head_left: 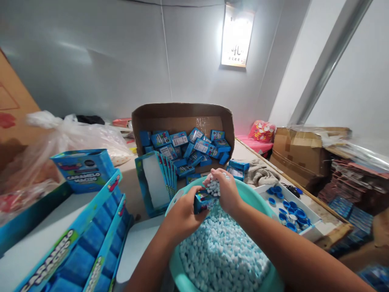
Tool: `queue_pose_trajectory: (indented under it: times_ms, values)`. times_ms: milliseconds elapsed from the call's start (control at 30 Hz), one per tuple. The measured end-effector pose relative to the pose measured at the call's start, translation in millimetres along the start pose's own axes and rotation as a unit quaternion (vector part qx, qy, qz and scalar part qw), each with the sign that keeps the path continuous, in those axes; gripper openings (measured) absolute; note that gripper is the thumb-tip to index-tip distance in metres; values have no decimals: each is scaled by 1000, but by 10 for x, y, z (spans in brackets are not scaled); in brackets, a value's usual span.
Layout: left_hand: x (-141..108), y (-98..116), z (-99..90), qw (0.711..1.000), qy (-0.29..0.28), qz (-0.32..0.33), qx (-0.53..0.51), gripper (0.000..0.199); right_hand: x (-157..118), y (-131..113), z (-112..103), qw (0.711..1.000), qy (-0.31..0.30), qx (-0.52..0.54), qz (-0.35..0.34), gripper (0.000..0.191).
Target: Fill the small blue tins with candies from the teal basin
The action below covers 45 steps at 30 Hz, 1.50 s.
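Observation:
My left hand [184, 213] is wrapped round a small blue candy box [202, 201], held over a turquoise tub [176, 265]. Beside it, my right hand [226, 188] is cupped round a heap of small pale candies [213, 187] at the box's top. Many more pale blue and white candies [221, 247] fill the tub. Behind the tub, a cardboard carton [182, 109] lies with its opening towards me, and many small blue boxes [205, 147] are piled in it. Flattened blue display trays [156, 182] lean in front of the carton.
Blue display boxes [88, 235] stand at the left, one small carton [86, 172] on top. A plastic bag [79, 134] lies behind them. At the right are a white tray [313, 231] with blue caps [291, 209], a grey cloth [261, 173] and cardboard boxes [296, 156].

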<state>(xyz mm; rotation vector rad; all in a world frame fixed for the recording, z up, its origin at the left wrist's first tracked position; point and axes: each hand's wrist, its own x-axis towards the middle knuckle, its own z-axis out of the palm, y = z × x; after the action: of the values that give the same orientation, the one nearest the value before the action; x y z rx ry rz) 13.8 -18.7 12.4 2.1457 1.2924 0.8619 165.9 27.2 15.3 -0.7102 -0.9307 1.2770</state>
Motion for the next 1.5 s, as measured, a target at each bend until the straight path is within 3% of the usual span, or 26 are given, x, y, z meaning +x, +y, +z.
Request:
queue_pose_trajectory:
  times_ms: [267, 467, 767, 1167, 1500]
  values:
    - [8, 4, -3, 1000, -5, -11, 8, 51, -5, -40, -9, 1000, 7, 13, -3, 31]
    - [17, -25, 8, 1000, 10, 13, 0, 51, -61, -5, 3, 997, -6, -63, -40, 29]
    - [17, -24, 10, 1000, 7, -12, 8, 50, -26, 32, 21, 996, 47, -31, -66, 24]
    - [26, -61, 12, 1000, 6, 25, 15, 56, -77, 55, 31, 996, 5, -30, -81, 28]
    - [24, -56, 9, 999, 51, -3, -13, 52, -9, 26, -43, 993, -10, -77, -89, 35]
